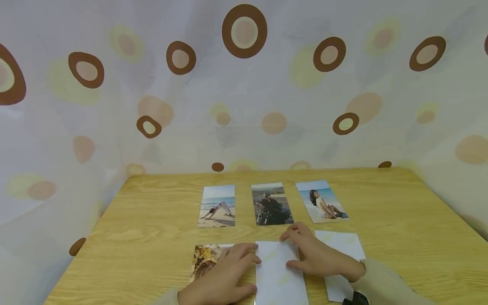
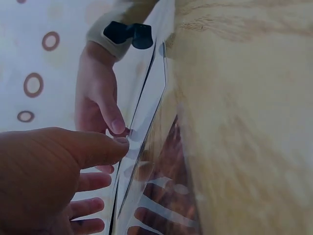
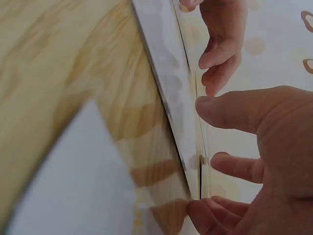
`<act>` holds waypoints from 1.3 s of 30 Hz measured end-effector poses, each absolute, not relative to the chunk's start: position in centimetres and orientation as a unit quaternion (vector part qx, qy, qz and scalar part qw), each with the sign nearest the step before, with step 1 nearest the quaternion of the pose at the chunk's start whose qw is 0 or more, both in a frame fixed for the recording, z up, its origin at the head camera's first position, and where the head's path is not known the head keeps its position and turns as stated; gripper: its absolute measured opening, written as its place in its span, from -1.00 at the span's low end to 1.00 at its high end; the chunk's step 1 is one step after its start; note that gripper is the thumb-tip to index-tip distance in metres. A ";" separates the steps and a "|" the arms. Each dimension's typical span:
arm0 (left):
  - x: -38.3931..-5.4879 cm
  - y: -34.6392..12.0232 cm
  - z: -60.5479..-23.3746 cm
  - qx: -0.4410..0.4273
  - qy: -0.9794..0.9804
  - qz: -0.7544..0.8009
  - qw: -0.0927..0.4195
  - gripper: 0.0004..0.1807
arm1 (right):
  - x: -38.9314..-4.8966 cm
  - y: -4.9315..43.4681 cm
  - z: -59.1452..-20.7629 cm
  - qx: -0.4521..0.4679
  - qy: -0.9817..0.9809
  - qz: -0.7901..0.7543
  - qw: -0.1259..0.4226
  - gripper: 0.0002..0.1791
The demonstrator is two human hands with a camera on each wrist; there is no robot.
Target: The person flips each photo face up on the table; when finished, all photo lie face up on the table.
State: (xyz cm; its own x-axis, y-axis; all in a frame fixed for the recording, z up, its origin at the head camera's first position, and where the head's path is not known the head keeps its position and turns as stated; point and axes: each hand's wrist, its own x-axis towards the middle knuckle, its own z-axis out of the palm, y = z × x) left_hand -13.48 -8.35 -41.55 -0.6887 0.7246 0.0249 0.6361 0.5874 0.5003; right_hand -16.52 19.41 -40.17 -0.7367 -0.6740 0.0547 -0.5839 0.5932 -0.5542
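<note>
A white, face-down card (image 1: 276, 279) lies on the table between both hands. My left hand (image 1: 228, 275) is at its left edge, fingertips touching or very near that edge, and partly covers a photo card (image 1: 203, 258) with golden foliage. At the card's upper right is my right hand (image 1: 316, 256), its thumb over the card and its fingers by the far corner. Under and beside that wrist lies a second white card (image 1: 345, 243), partly hidden. In the right wrist view, the fingers (image 3: 234, 169) look loosely extended along the card's edge, with no pinch visible.
Behind the hands is a row of three photo cards: a person bending on a beach (image 1: 217, 205), a rider on a motorcycle (image 1: 271, 207), and a person seated by the sea (image 1: 322, 201). A spotted curtain (image 1: 244, 93) surrounds the wooden table (image 1: 152, 220).
</note>
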 end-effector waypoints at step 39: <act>-12.6 -5.5 -41.2 0.298 0.923 0.209 0.126 -0.15 | -17.6 18.9 -40.0 -0.281 0.919 -0.252 0.108 -0.40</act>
